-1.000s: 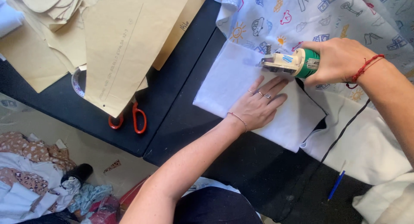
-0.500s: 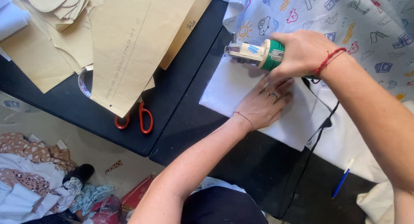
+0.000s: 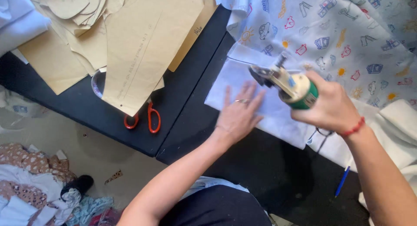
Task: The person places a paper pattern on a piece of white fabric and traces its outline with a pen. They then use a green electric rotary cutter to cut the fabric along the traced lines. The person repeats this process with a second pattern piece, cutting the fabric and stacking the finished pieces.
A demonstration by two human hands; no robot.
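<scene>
Head view: cutter [image 3: 289,84] nose up-left.

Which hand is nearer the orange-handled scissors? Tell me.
Left. The left hand lies flat on the white fabric, just right of the scissors across bare black table. The right hand, gripping the green-bodied cutting tool, is farther right.
</scene>
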